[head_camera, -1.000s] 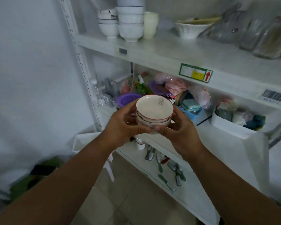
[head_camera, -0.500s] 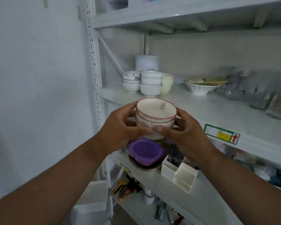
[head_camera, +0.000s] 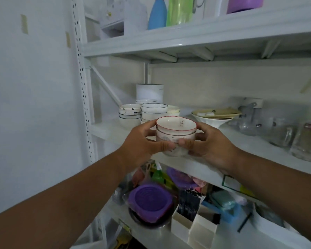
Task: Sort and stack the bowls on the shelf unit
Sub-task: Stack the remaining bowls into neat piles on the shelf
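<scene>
A small stack of red-rimmed white bowls (head_camera: 175, 130) is held between both hands in front of the middle shelf (head_camera: 258, 146). My left hand (head_camera: 142, 141) grips its left side and my right hand (head_camera: 210, 144) grips its right side, thumbs meeting on the near wall. Behind it on the shelf stand stacks of dark-rimmed white bowls (head_camera: 153, 112) and a shorter stack (head_camera: 129, 115) to their left. A cream bowl stack (head_camera: 173, 109) is partly hidden behind them.
A white canister (head_camera: 150, 92) stands at the shelf's back. A wide bowl with a tray on it (head_camera: 214, 117) and clear glass jars (head_camera: 280, 132) sit to the right. The shelf below holds a purple lid (head_camera: 150, 202) and white bins (head_camera: 194, 229). Bottles (head_camera: 169, 11) stand on the top shelf.
Both hands have lifted the stack of red-rimmed bowls from below the shelf up to the level of the middle shelf, closer to the other bowl stacks. The view has tilted upward.
</scene>
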